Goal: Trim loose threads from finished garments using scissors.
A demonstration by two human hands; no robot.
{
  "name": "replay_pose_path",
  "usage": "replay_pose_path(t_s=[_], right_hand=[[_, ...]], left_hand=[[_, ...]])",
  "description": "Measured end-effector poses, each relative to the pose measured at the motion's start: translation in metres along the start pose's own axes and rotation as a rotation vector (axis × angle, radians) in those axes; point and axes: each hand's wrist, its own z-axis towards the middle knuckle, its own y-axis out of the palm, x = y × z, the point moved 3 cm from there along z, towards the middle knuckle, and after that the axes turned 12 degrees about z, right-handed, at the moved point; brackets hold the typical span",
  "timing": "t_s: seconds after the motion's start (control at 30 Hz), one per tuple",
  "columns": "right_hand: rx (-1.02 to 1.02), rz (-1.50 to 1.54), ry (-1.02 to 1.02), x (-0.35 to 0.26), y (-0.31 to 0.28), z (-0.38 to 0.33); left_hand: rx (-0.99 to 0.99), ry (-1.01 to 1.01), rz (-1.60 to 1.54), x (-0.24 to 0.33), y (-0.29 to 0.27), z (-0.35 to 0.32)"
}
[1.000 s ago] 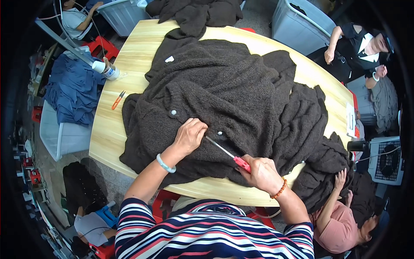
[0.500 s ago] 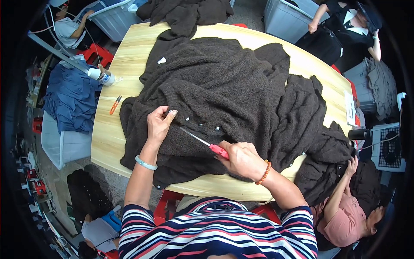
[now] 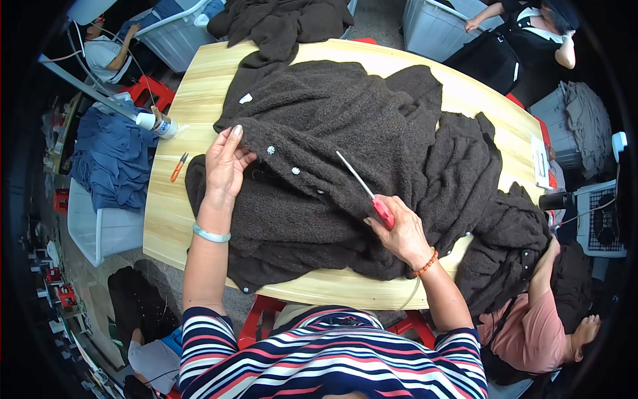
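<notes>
A dark brown fuzzy knit garment [image 3: 312, 226] with a row of shiny pale buttons lies spread over the table. My left hand [image 3: 226, 166] is closed on its buttoned edge at the left, thumb on top, lifting that strip a little. Beside those fingers sit a flower-like button [image 3: 270, 150] and another pale button [image 3: 296, 171]. In my right hand [image 3: 402, 233] is a red-handled tool [image 3: 383, 211] with a long, thin metal shaft. Its tip points up and left above the cloth, apart from the buttons. I cannot make out its exact kind.
Orange-handled thread snips [image 3: 178, 167] lie on the pale wooden table [image 3: 166, 219] at the left, near a white-capped bottle [image 3: 163, 126]. More dark garments [image 3: 286, 23] are heaped at the far edge. A co-worker [image 3: 531, 326] handles dark cloth at the right. Bins stand around the table.
My left hand has moved up and left, now raising the buttoned edge. My right hand has drawn right, and the tool's tip has swung up and away from the left hand.
</notes>
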Motion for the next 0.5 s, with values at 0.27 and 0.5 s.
replay_pose_path(t_s=[0.27, 0.5], right_hand=[[-0.032, -0.029, 0.031, 0.008, -0.004, -0.012], [-0.090, -0.011, -0.068, -0.013, 0.007, -0.011]], left_hand=[[0.055, -0.175, -0.107, -0.029, -0.002, 0.004], [-0.144, -0.269, -0.019, -0.040, 0.019, -0.012]])
